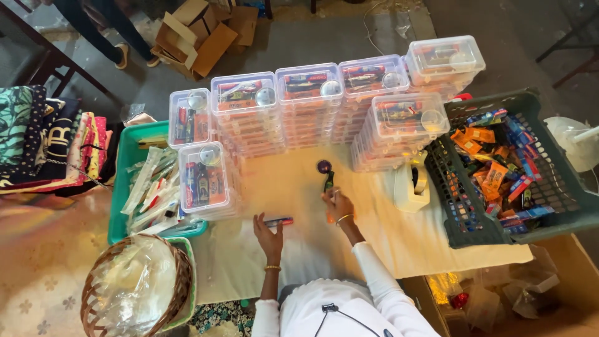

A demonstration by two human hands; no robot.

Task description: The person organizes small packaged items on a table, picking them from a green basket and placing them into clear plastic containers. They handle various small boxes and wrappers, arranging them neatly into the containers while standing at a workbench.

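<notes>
1. The left hand (268,236) rests on the cream cloth (387,243), its fingertips pinched on the near end of a slim red-and-blue packet (278,221) that lies flat just beyond them
2. The right hand (337,206) sits a little farther out, fingers curled round a small orange item that is too small to make out; whether the grip is tight I cannot tell
3. Just past the right fingertips lie a dark green piece (328,181) and a round purple piece (324,166), touching each other
4. To the right of those fingers stands a white tape dispenser (412,185), with a dark green crate (564,193) of bright packets beyond it
5. Left of the left fingers a teal tray (125,181) holds wrapped items
6. Farthest out, stacks of clear lidded boxes (309,106) form a row
</notes>
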